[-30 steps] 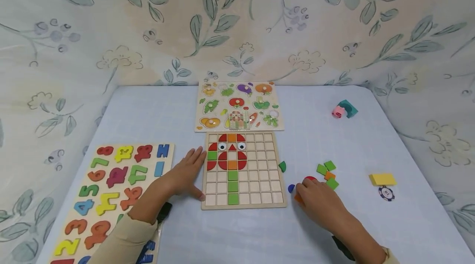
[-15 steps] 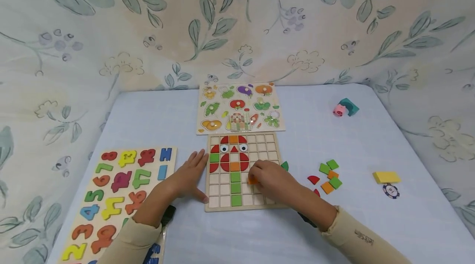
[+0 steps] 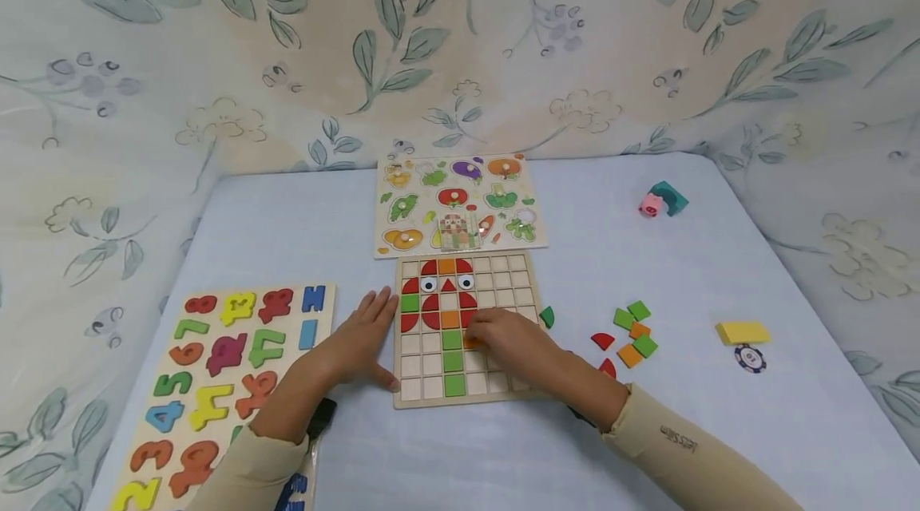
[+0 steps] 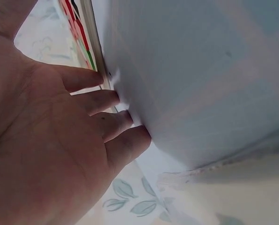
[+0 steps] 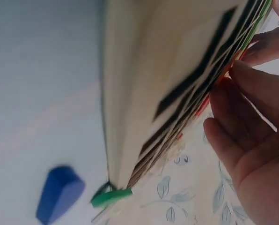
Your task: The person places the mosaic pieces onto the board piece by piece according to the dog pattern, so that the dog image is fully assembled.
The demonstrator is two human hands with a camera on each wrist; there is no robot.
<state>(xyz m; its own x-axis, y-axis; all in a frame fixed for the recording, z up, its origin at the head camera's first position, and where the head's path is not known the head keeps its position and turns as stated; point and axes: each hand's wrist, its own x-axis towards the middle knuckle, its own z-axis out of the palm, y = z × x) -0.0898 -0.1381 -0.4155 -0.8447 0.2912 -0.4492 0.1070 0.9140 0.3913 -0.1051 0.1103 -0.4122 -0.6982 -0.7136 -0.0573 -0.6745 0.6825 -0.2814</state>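
On the wooden grid board (image 3: 513, 280), red, orange and green tiles and two eye tiles form a face-like pattern with a green column below. My right hand (image 3: 517, 345) pinches an orange square tile (image 3: 470, 342) at the board, just right of the green column. In the right wrist view the thumb and fingertips meet right at the grid surface, partly hiding the tile. My left hand (image 3: 357, 346) rests along the board's left edge with its fingers extended. The left wrist view shows the fingertips (image 4: 138, 137) down by the tablecloth next to the board's side.
Green square tiles (image 3: 645, 346), orange ones and red curved pieces (image 3: 602, 341) lie to the right. A green curved piece (image 3: 548, 317) sits beside the board. Behind is a vegetable puzzle (image 3: 535, 243); left, a number puzzle (image 3: 322, 327). A yellow block (image 3: 743, 332) lies far right.
My right hand has moved left from the loose pieces to the board, bringing an orange tile, and then slightly further left toward the green column. The left hand stays at the board's edge.
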